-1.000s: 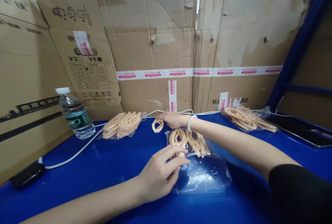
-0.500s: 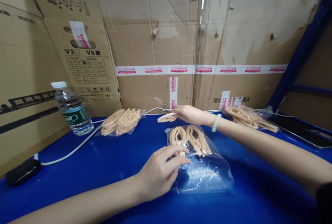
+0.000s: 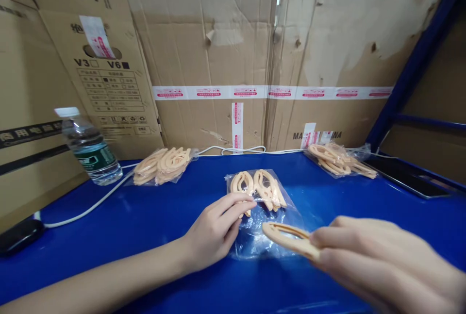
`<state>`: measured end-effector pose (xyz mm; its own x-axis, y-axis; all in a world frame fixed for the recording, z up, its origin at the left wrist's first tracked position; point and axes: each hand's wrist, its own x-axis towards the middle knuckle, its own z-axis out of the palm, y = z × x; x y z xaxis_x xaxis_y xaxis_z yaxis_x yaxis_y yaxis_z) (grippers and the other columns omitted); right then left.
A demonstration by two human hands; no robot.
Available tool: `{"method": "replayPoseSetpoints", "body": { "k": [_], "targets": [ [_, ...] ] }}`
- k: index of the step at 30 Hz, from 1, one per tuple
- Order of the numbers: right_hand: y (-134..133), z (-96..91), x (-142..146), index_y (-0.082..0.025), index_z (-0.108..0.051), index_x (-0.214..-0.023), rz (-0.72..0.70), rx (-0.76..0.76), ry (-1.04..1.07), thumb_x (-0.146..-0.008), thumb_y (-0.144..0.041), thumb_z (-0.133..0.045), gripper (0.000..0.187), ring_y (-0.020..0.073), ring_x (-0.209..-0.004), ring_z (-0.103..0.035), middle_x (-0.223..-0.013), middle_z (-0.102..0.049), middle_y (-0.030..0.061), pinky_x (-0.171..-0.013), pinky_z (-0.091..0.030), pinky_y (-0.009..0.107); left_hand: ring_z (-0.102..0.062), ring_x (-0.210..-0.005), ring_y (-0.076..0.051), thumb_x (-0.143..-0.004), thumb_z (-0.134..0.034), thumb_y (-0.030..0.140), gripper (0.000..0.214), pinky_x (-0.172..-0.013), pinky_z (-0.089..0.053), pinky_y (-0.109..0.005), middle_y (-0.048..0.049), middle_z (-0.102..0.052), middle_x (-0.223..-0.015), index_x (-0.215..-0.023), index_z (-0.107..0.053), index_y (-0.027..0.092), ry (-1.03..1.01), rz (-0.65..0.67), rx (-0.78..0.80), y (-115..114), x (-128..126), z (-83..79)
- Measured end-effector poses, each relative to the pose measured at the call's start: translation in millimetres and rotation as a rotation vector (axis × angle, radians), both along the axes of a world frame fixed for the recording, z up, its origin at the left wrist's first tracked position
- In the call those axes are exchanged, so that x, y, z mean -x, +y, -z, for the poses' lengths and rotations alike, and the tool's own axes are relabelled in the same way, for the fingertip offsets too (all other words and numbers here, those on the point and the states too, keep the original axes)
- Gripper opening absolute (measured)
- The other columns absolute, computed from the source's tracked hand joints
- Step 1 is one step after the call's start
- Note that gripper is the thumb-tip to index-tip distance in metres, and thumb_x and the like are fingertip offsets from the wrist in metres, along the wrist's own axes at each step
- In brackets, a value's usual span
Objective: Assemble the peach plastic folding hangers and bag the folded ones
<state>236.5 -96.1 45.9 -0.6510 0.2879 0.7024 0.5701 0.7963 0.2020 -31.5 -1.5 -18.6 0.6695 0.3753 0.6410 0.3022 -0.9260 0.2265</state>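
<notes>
A clear plastic bag (image 3: 267,229) lies on the blue table (image 3: 145,212) with several peach plastic pieces (image 3: 258,190) in its far end. My left hand (image 3: 214,231) rests on the bag's left edge, fingers stretched out flat and pressing it down. My right hand (image 3: 386,265) is close to the camera at lower right, fingers pinched on one peach plastic piece (image 3: 289,237) that it holds flat just above the bag's near end.
Two more bags of peach pieces lie at back left (image 3: 162,164) and back right (image 3: 340,158). A water bottle (image 3: 89,146) stands at left, with a white cable (image 3: 91,205) and a black device (image 3: 18,236). Cardboard walls (image 3: 225,52) enclose the back. A dark tablet (image 3: 407,175) lies at right.
My right hand picked a peach piece from the far side of the table and drew it back toward me, over the bag's near end. My left hand stayed on the bag.
</notes>
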Motion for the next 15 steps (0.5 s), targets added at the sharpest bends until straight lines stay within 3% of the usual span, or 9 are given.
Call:
{"method": "replayPoseSetpoints", "body": {
  "k": [2,4,7,11,15],
  "targets": [
    [1.1,5.5,9.4,-0.016,-0.065,-0.104,-0.070,-0.044,-0.124,-0.101,-0.015,-0.032,0.033,0.0193,-0.072,-0.064,-0.088,-0.070,0.0085,-0.058,-0.049,0.032,-0.056,-0.120,-0.020,-0.090,-0.045,-0.002,0.045,-0.103,-0.049,-0.035,-0.0136,-0.057,-0.127,-0.132,-0.050,0.014,0.001,-0.009,-0.020,0.1,0.0,0.4],
    [14.0,9.8,18.7,-0.014,-0.067,-0.097,-0.112,-0.096,-0.235,-0.097,-0.011,-0.038,0.029,0.0178,-0.062,-0.059,-0.082,-0.068,0.0074,-0.050,-0.044,0.032,-0.055,-0.121,-0.021,-0.090,-0.045,-0.002,0.046,-0.103,-0.049,-0.035,-0.0138,-0.057,-0.128,-0.132,-0.050,0.014,0.003,-0.011,-0.042,0.2,0.1,1.1],
    [43.9,19.4,27.6,-0.012,-0.069,-0.090,-0.039,-0.274,-0.339,-0.092,-0.011,-0.049,0.020,0.0192,-0.063,-0.058,-0.082,-0.067,0.0079,-0.050,-0.043,0.032,-0.055,-0.121,-0.021,-0.090,-0.043,-0.003,0.047,-0.103,-0.049,-0.036,-0.0139,-0.058,-0.128,-0.133,-0.049,0.014,0.026,-0.014,-0.084,0.0,0.2,2.0],
    [73.0,35.1,28.0,-0.006,-0.071,-0.099,0.152,-0.348,-0.372,-0.091,-0.008,-0.050,0.023,0.0289,-0.096,-0.063,-0.115,-0.067,0.0162,-0.074,-0.053,0.039,-0.057,-0.119,-0.021,-0.088,-0.042,-0.004,0.046,-0.101,-0.050,-0.037,-0.0140,-0.059,-0.126,-0.129,-0.052,0.014,0.071,-0.015,-0.130,-2.2,-1.1,-0.3],
    [70.5,37.2,17.4,-0.013,-0.067,-0.116,0.236,-0.155,-0.387,-0.092,-0.014,-0.055,0.027,0.0377,-0.129,-0.045,-0.144,-0.048,0.0165,-0.092,-0.049,0.051,-0.061,-0.110,-0.023,-0.088,-0.047,0.001,0.038,-0.091,-0.054,-0.039,-0.0146,-0.060,-0.124,-0.121,-0.058,0.015,0.063,-0.024,-0.188,-5.1,-0.7,-7.9]
  ]
}}
